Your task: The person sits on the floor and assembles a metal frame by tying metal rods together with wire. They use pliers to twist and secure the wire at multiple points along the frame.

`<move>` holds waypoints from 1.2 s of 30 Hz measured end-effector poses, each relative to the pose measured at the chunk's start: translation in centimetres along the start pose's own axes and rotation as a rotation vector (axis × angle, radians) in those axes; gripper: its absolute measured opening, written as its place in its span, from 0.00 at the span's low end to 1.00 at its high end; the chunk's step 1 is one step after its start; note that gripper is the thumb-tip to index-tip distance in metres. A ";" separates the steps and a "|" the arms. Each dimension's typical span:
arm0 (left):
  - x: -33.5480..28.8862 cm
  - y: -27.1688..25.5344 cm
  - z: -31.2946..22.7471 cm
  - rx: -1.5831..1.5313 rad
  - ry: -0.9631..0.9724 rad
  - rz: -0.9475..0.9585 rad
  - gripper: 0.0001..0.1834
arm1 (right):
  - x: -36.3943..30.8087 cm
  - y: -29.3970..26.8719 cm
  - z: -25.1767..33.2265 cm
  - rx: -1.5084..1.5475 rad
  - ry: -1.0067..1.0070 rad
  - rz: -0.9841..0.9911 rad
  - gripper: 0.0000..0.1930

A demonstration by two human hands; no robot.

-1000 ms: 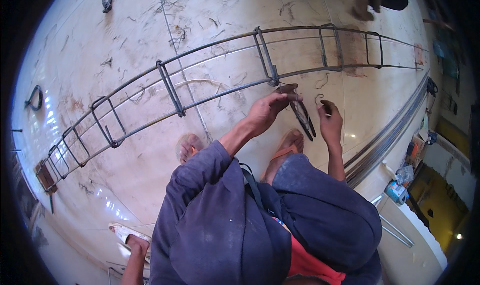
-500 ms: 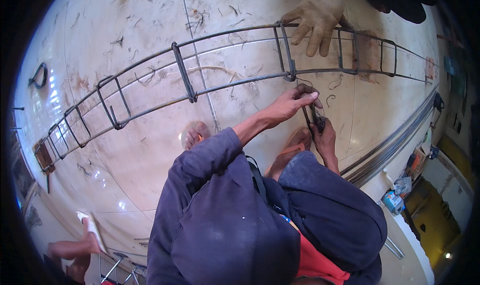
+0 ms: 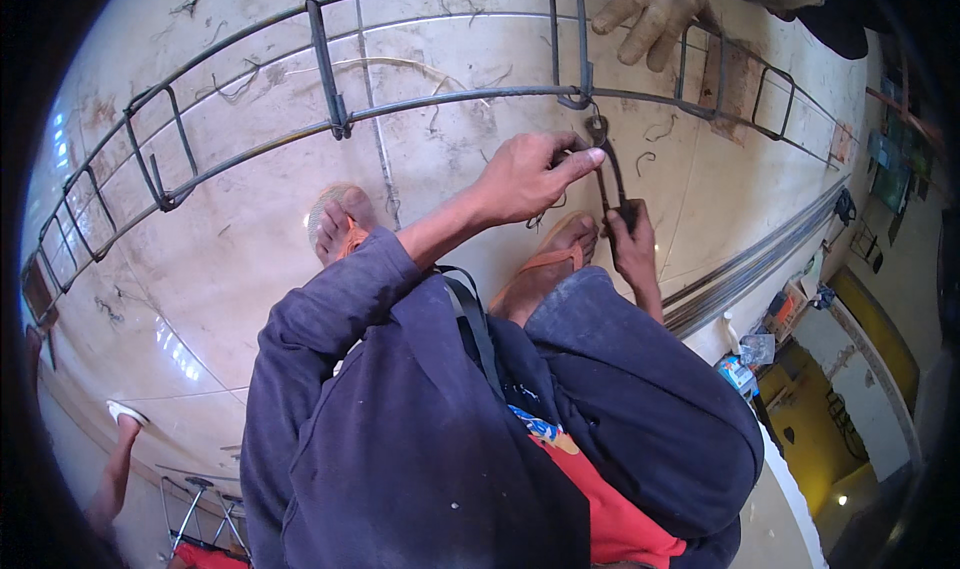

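My right hand (image 3: 632, 244) is closed around the handles of dark metal pincers (image 3: 613, 164). Their jaws are up at a thin wire just below a stirrup corner of the rebar cage (image 3: 450, 97). My left hand (image 3: 530, 177) is pinched shut beside the jaws, thumb against fingers. Dark loops of thin tie wire (image 3: 540, 215) show beneath it, seemingly held in the palm, which is hidden. The long cage of bars and rectangular stirrups curves across the view beyond my hands. Another person's gloved hand (image 3: 655, 11) rests at its far bar, right of that stirrup.
Long loose rods (image 3: 770, 254) lie on the right beside a ledge with a blue box (image 3: 737, 377). Wire scraps (image 3: 645, 159) litter the tiled floor. My sandalled feet (image 3: 345, 224) stand between me and the cage. Another person's leg (image 3: 118, 469) and a metal-legged stool (image 3: 195, 514) are lower left.
The pincers have swung up, bringing their jaws to the wire under the stirrup corner. My left hand has shifted beside them. The whole view has tilted, with the cage appearing higher.
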State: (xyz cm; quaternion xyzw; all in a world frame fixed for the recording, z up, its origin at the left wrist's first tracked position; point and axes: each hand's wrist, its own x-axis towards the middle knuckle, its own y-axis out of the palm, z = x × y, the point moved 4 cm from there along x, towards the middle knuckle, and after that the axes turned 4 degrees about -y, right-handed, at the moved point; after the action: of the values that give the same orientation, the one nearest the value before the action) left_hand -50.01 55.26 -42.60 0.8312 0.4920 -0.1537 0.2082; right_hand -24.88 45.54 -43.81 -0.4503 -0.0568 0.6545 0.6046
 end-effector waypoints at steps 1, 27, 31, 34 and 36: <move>0.1 0.0 0.7 0.004 0.018 -0.008 0.27 | -0.2 -0.3 1.6 0.134 0.039 0.063 0.12; -2.0 -0.2 -0.9 0.322 0.178 -0.079 0.21 | 0.6 -7.8 19.0 -0.514 0.004 0.489 0.11; -2.3 -0.4 -1.0 0.372 0.166 -0.080 0.20 | 1.0 -8.4 20.7 -0.674 -0.021 0.550 0.12; -2.4 -0.2 -0.8 0.374 0.200 -0.108 0.20 | 0.8 -8.1 22.3 -0.750 -0.048 0.587 0.12; -2.5 -0.3 -0.9 0.384 0.213 -0.112 0.20 | 0.8 -7.8 23.0 -0.763 -0.050 0.600 0.11</move>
State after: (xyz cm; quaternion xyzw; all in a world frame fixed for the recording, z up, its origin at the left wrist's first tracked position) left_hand -51.34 53.96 -40.76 0.8384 0.5185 -0.1671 -0.0159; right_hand -34.16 59.09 -25.87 -0.6205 -0.1751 0.7430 0.1794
